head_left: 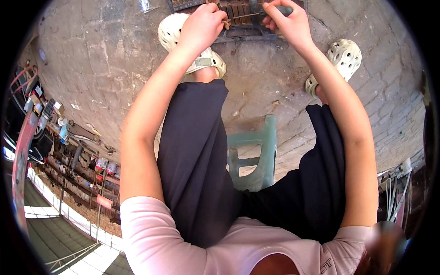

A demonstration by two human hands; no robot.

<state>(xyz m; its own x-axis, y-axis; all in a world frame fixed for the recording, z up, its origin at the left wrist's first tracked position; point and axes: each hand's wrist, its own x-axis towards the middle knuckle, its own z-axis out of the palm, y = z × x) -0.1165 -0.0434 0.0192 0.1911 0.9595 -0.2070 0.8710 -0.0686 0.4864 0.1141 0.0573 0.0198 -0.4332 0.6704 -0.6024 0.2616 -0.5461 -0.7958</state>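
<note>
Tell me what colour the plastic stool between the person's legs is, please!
The plastic stool is pale bluish green, seen best in the head view.

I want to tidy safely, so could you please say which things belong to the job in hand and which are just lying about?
Apparently in the job:
thin rod, at the right hand
small brown piece, at the left hand
dark slatted part, near both hands

Apparently lying about:
shiny object
jars, left
</note>
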